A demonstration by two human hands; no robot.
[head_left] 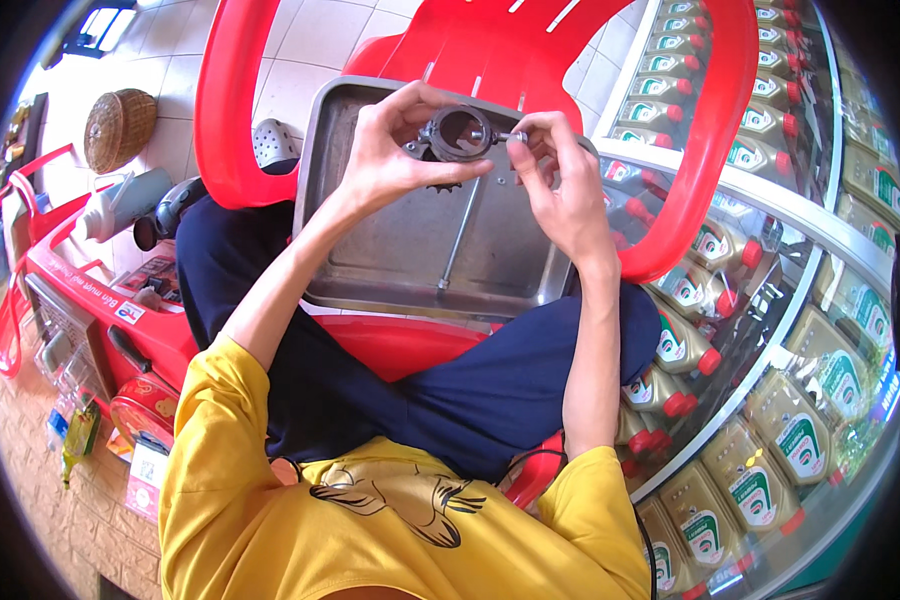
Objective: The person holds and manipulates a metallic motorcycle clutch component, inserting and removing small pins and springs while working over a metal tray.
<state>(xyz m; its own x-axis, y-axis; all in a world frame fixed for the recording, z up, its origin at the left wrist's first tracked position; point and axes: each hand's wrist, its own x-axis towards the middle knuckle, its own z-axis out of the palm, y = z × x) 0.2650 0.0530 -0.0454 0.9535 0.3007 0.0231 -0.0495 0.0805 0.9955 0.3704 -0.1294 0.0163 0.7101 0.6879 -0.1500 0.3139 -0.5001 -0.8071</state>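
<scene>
Over the metal tray (410,270), my left hand (395,150) holds a dark, ring-shaped metal part (458,133) between thumb and fingers. Its round opening faces up, and a toothed edge shows beneath it. To the right of this part, my right hand (560,180) pinches a small shiny metal piece (517,138) at the end of a short thin stem that reaches toward the ring. Whether the stem is fixed into the ring I cannot tell. A long thin metal rod (460,235) with a wider lower end lies in the tray.
The tray rests on a red plastic chair (400,50) in front of my knees. Glass cases with rows of gold bottles (760,490) stand close on my right. At left are a red table (160,335), a wicker basket (120,130) and a grey clog (273,143).
</scene>
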